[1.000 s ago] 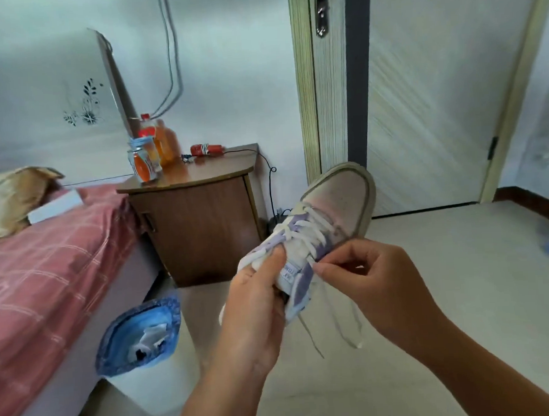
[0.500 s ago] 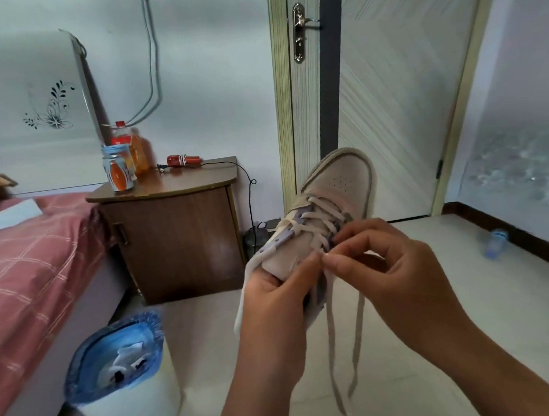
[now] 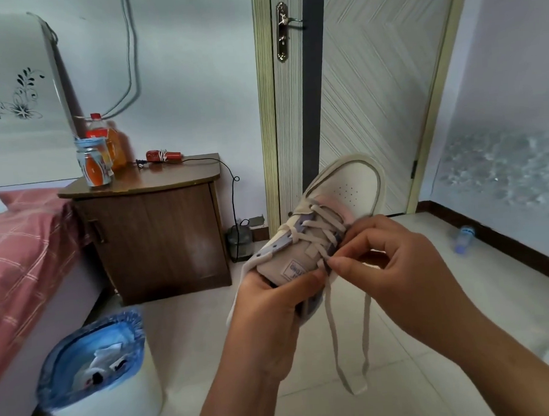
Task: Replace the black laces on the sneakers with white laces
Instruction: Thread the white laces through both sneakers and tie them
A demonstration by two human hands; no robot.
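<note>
Left hand (image 3: 272, 306) gripping the sneaker (image 3: 328, 233) at centre frame, thumb across the tongue; right hand (image 3: 394, 265) pinching the white lace (image 3: 332, 329) by the upper eyelets, loose ends dangling below. Wooden nightstand (image 3: 153, 233) sitting left of centre, lined bin (image 3: 97, 369) lower left.

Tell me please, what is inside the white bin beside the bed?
The white bin has a blue bag liner. Inside lie crumpled white paper scraps with small dark bits. Anything deeper is hidden under them.
</note>
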